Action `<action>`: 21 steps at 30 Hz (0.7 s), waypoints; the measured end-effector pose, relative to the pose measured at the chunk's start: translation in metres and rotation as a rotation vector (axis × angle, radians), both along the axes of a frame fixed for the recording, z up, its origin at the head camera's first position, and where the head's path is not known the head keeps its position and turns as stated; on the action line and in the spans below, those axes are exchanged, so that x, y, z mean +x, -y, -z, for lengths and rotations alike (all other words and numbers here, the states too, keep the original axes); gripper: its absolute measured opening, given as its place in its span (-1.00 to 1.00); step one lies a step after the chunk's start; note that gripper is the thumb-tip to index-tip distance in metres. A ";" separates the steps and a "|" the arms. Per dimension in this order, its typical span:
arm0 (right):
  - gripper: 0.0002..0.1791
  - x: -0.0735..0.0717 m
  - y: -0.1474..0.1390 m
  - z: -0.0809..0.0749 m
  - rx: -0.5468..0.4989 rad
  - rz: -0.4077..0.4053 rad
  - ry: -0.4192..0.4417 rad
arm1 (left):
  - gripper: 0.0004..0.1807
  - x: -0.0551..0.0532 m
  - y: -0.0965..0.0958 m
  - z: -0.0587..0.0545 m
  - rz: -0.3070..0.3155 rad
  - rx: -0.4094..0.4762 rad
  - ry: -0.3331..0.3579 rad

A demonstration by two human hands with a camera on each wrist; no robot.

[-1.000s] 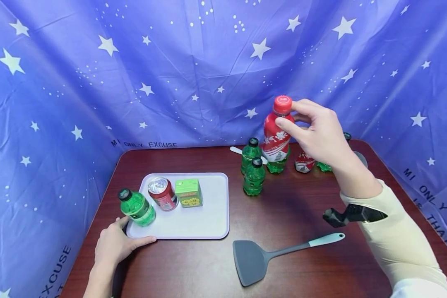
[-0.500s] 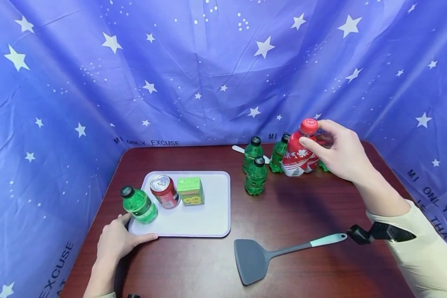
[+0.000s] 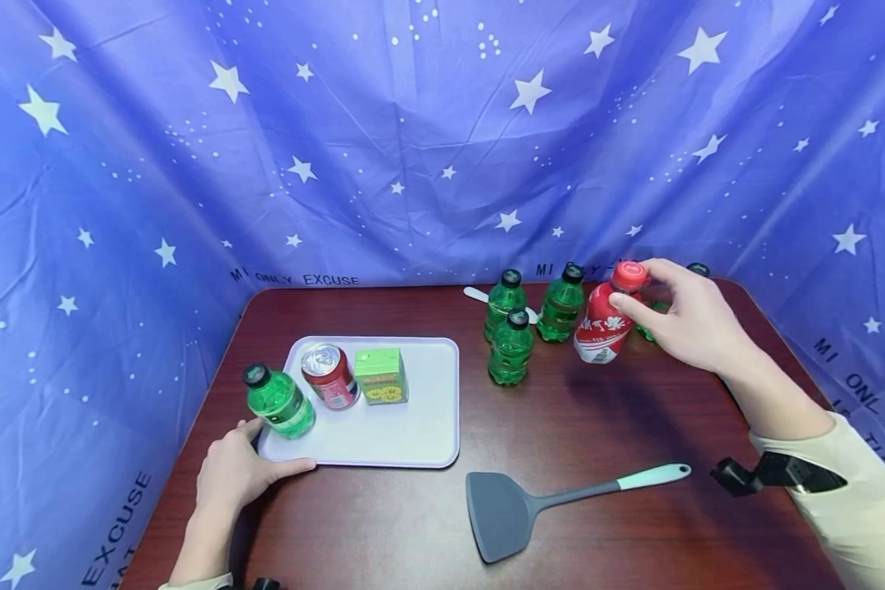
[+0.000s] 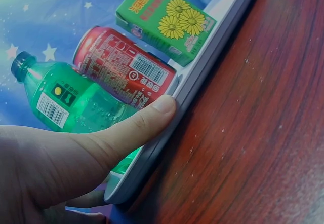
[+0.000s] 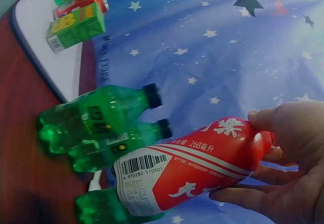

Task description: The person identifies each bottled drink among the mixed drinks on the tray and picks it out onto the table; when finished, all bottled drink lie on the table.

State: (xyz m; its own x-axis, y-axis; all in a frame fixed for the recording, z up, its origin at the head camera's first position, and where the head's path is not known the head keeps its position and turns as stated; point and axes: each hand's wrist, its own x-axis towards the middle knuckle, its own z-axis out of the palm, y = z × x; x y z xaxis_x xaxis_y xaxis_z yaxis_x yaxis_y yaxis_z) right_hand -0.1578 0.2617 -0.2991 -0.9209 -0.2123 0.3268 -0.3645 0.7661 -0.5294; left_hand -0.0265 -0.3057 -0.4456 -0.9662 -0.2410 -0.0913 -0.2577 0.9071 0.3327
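My right hand (image 3: 696, 319) holds a red-capped soda bottle (image 3: 603, 324) near its neck, thumb on one side and fingers on the other. In the right wrist view the bottle's red and white label (image 5: 197, 158) shows; it hangs tilted above the table. My left hand (image 3: 232, 467) grips the front left corner of a white tray (image 3: 383, 438), its thumb (image 4: 147, 115) lying along the front rim. On the tray stand a green soda bottle (image 3: 280, 406), a red can (image 3: 329, 377) and a green drink carton (image 3: 381, 377), side by side.
Green bottles (image 3: 510, 352) stand in a group right of the tray, with a white utensil handle (image 3: 475, 293) behind them. Another green bottle (image 3: 698, 269) is mostly hidden behind my right hand. A grey spatula (image 3: 501, 516) lies near the front. A starry curtain (image 3: 413, 164) encloses the table.
My right hand has carried the red-capped bottle rightward and lower, away from above the green bottles. My left hand stays at the tray corner. The view has shifted slightly.
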 end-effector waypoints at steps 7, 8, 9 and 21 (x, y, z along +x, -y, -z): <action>-0.65 -0.003 0.005 0.024 -0.007 -0.067 0.031 | 0.37 0.000 0.000 0.001 -0.010 0.004 0.006; -0.64 -0.003 0.006 0.027 -0.012 -0.073 0.036 | 0.36 0.000 0.000 0.001 -0.011 0.005 0.004; -0.64 -0.003 0.007 0.029 -0.018 -0.079 0.040 | 0.36 0.000 0.000 0.001 -0.012 0.005 0.002; -0.71 -0.004 0.017 0.051 0.032 -0.124 0.010 | 0.39 0.001 0.000 0.003 -0.013 0.007 0.018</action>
